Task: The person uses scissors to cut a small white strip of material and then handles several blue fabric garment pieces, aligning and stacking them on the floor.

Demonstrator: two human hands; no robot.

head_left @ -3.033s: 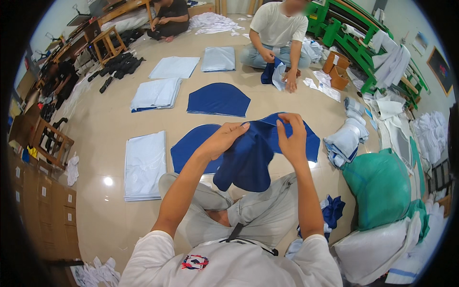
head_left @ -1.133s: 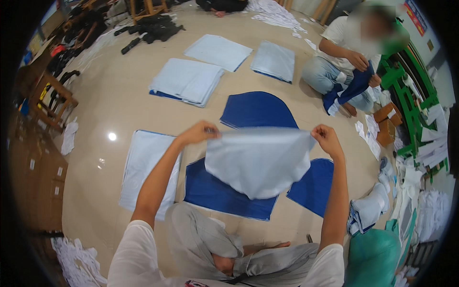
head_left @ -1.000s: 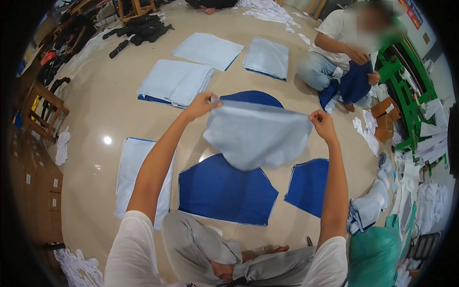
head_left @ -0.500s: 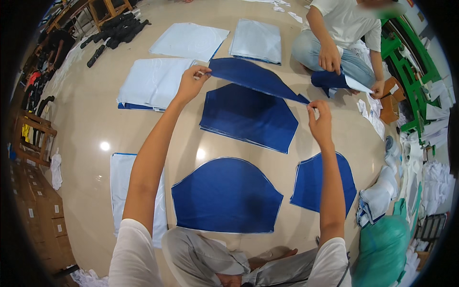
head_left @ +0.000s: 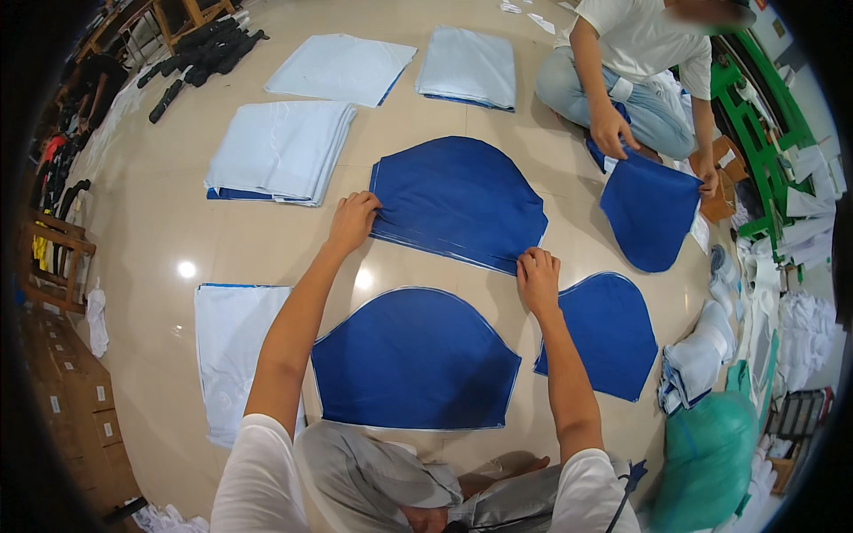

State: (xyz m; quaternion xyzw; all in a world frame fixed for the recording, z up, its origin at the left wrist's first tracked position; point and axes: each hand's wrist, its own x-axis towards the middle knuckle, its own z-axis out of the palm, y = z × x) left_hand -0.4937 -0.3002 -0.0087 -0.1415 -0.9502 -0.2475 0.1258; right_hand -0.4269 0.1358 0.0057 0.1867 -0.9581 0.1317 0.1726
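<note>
A stack of dark blue cut fabric pieces (head_left: 458, 200), curved along the far side and straight along the near side, lies on the floor ahead of me. My left hand (head_left: 355, 220) pinches the near left corner of the top piece. At its near right corner, the fingers of my right hand (head_left: 538, 277) are closed on the same piece. Closer to me lies a similar blue fabric stack (head_left: 416, 364), flat with its curve pointing away. A smaller blue stack (head_left: 609, 338) rests beyond my right forearm, which partly covers its left side.
Folded pale fabric stacks (head_left: 280, 147) lie at the far left, with more pale stacks (head_left: 466, 67) behind. A pale folded piece (head_left: 231, 355) sits by my left arm. Opposite, a seated person holds a blue fabric piece (head_left: 653, 209). A green sack (head_left: 711, 462) stands at right.
Both my hands have come down and toward me, laying the raised blue piece onto the stack. The other person's blue piece now hangs spread out.
</note>
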